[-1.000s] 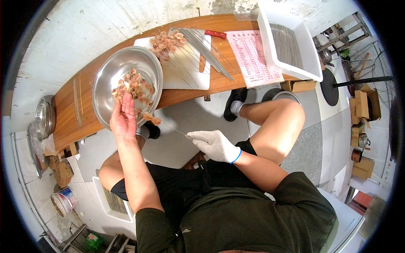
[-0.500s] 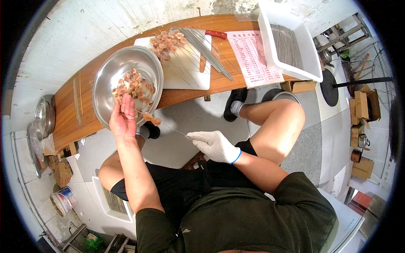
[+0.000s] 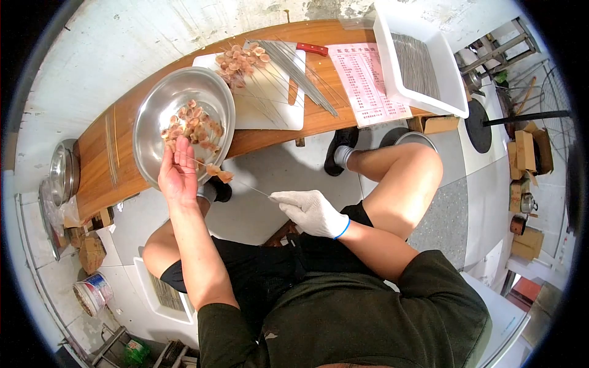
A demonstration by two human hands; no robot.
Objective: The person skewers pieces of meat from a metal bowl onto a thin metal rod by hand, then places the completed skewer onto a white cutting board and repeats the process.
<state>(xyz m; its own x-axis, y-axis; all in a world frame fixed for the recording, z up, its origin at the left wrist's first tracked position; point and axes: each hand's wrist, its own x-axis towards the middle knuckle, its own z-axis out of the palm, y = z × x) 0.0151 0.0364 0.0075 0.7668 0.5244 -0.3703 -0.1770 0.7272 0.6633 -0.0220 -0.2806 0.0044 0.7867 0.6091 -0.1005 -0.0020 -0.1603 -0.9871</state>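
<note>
My right hand [image 3: 313, 212], in a white glove with a blue cuff, is closed on one end of a thin metal skewer [image 3: 250, 187]. A few pale brown food pieces [image 3: 219, 174] are threaded on it. My bare left hand [image 3: 180, 175] is palm up at the near rim of a steel bowl [image 3: 142, 135], its fingers pinched at the skewer's other end; what lies between the fingertips is too small to tell. Loose pieces [image 3: 195, 126] of the same food lie in the bowl, just beyond my left fingers.
A white cutting board [image 3: 288, 116] bears filled skewers [image 3: 242, 61], bare skewers [image 3: 300, 76] and a red-handled knife [image 3: 313, 48]. Right of it are a printed pink sheet [image 3: 362, 80] and a white bin [image 3: 453, 105] of skewers. Steel bowls [image 3: 63, 175] stand at the far left.
The view has shifted very slightly. Both hands and the skewer between them hold nearly the same position.
</note>
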